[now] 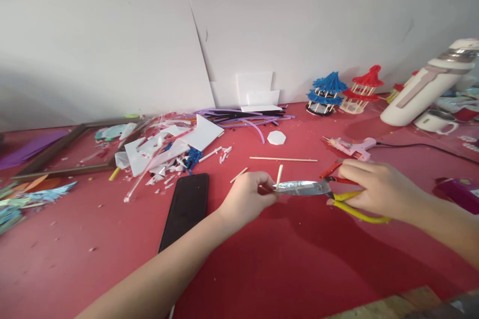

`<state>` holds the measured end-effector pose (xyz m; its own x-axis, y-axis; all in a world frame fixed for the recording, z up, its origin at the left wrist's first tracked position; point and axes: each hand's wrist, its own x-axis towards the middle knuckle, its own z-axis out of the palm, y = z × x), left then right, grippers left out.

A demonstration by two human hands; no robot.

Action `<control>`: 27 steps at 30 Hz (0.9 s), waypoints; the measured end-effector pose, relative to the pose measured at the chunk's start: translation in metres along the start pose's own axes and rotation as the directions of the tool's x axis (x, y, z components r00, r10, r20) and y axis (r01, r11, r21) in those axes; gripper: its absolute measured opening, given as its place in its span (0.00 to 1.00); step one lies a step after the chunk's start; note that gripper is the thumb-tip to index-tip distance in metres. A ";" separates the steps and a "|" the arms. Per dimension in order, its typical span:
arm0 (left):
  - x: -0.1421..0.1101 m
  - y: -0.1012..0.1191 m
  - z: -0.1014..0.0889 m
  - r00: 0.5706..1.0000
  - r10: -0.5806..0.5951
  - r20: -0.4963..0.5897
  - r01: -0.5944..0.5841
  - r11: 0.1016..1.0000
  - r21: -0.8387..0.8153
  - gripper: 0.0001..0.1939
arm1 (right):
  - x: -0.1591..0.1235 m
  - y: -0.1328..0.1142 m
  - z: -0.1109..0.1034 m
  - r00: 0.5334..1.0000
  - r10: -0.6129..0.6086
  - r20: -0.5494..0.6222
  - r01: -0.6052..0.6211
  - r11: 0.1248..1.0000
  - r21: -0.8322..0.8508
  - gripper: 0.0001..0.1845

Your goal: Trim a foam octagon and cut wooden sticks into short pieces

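Observation:
In the middle of the view, my left hand (249,192) pinches a short pale wooden stick (279,175) upright between thumb and fingers. My right hand (374,187) is closed around scissors with one red and one yellow handle (361,212). Their silver blades (303,188) point left, and the tips reach the lower part of the stick by my left fingertips. Whether the blades touch the wood is hard to tell. Beyond my hands lie a long thin stick (283,159), a shorter stick piece (238,175) and a white octagonal piece (276,137).
A black phone (186,204) lies left of my left hand, near white scraps (160,147) and a frame (41,157). Behind my right hand are a pink glue gun (354,148), blue (326,93) and red (362,89) pagoda models, a thermos (422,87) and a mug (436,122).

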<state>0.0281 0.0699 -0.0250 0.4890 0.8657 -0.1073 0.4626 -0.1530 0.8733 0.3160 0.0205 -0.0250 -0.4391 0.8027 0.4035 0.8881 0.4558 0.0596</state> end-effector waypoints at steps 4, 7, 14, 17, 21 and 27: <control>0.000 0.001 0.000 1.000 0.002 0.007 -0.002 1.000 0.004 0.03 | -0.001 0.002 -0.001 0.997 -0.052 0.057 0.052 0.999 0.008 0.19; 0.000 0.002 0.000 1.000 0.010 0.001 -0.010 1.000 0.022 0.03 | -0.001 0.002 -0.001 0.997 -0.065 0.048 0.063 0.997 0.034 0.21; -0.001 0.003 -0.001 0.999 0.046 0.007 -0.047 0.996 0.073 0.02 | 0.003 0.009 -0.005 0.981 0.194 0.024 -0.193 0.937 0.292 0.30; -0.003 0.009 -0.007 0.998 0.058 -0.006 -0.057 0.992 0.115 0.00 | 0.010 0.012 -0.011 0.900 0.425 0.096 -0.414 0.764 0.496 0.30; -0.009 0.021 -0.016 0.997 0.074 0.024 -0.078 0.927 0.367 0.04 | 0.029 0.000 -0.019 0.776 0.603 0.186 -0.533 0.468 0.705 0.31; -0.010 0.017 -0.009 0.991 -0.004 0.133 -0.091 0.712 0.697 0.08 | 0.058 -0.026 -0.010 0.783 0.556 0.277 -0.490 0.278 0.826 0.30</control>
<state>0.0242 0.0628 -0.0042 0.5810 0.7953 -0.1729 0.8002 -0.5194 0.3000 0.2684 0.0513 0.0066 0.1125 0.9890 0.0961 0.3494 0.0511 -0.9356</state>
